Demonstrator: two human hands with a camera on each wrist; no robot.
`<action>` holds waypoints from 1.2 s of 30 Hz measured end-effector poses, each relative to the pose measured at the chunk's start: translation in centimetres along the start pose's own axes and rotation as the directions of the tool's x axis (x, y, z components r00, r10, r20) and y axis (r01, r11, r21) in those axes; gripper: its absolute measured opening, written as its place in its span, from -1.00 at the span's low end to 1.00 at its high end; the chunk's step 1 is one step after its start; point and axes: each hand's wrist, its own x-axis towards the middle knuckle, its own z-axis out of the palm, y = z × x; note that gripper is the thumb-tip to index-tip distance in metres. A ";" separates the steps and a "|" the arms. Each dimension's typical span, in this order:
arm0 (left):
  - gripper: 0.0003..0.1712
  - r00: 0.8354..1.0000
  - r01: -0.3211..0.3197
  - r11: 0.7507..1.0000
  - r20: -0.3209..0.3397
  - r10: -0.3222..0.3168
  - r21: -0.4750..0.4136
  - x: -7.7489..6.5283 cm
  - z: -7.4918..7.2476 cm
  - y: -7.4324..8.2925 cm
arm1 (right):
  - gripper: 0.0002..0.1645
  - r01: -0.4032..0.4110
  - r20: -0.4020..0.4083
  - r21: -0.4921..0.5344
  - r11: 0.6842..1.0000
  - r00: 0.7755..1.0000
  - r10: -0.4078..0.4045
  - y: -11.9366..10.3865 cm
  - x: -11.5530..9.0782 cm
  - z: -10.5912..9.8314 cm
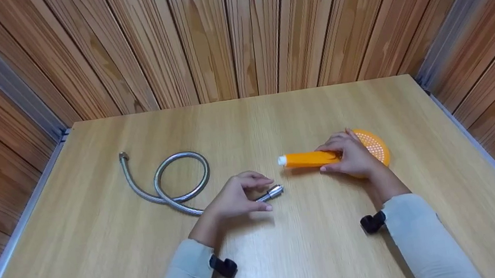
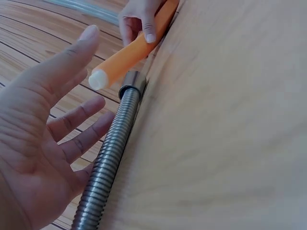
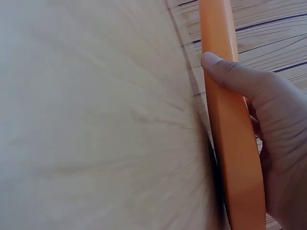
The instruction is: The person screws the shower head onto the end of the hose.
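An orange shower head [image 1: 306, 159] with a white threaded end lies toward the right of the table, its handle pointing left. My right hand [image 1: 350, 156] grips it where handle meets head, the thumb [image 3: 230, 72] along the near side of the handle. A silver metal shower hose [image 1: 181, 156] lies on the left, looped once. My left hand [image 1: 236, 195] is spread over the hose's near end, thumb and fingers apart on either side of the metal connector [image 1: 275, 191]. In the left wrist view, a gap shows between the palm [image 2: 43, 158] and the ribbed hose [image 2: 108, 167].
The hose's other end, a small metal nut [image 1: 123, 156], lies at the far left of the wooden table [image 1: 245, 125]. Wood-plank walls [image 1: 215, 38] stand behind and at both sides. Each sleeve carries a small black camera [image 1: 224, 267] at the wrist.
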 end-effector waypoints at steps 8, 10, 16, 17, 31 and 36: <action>-0.38 1.000 -0.003 0.999 -0.012 0.002 -0.032 0.3 0.9 0.4 | -0.51 -0.015 -0.037 0.075 0.997 0.999 0.018 -0.2 -0.5 0.3; -0.38 1.000 -0.009 0.999 -0.021 0.008 -0.045 0.4 1.0 0.3 | -0.51 -0.017 -0.047 0.082 0.997 0.999 0.021 -0.2 -0.4 0.5; -0.41 0.999 -0.029 0.999 -0.035 0.028 -0.040 0.5 1.0 -0.2 | -0.51 -0.002 -0.069 0.090 0.996 0.998 0.008 -0.4 -0.1 0.5; -0.41 0.999 -0.025 0.999 -0.034 0.024 -0.035 0.5 1.0 -0.1 | -0.51 -0.001 -0.069 0.094 0.996 0.998 0.007 -0.5 -0.1 0.5; -0.41 0.996 -0.014 0.993 -0.085 0.024 0.114 1.3 2.0 -0.1 | -0.49 0.007 -0.056 0.140 0.990 0.998 0.001 -1.1 -0.5 0.3; -0.53 0.993 0.009 0.973 -0.117 0.018 0.230 1.6 2.4 -0.2 | -0.49 -0.005 -0.036 0.159 0.987 0.999 0.011 -1.2 -0.6 0.1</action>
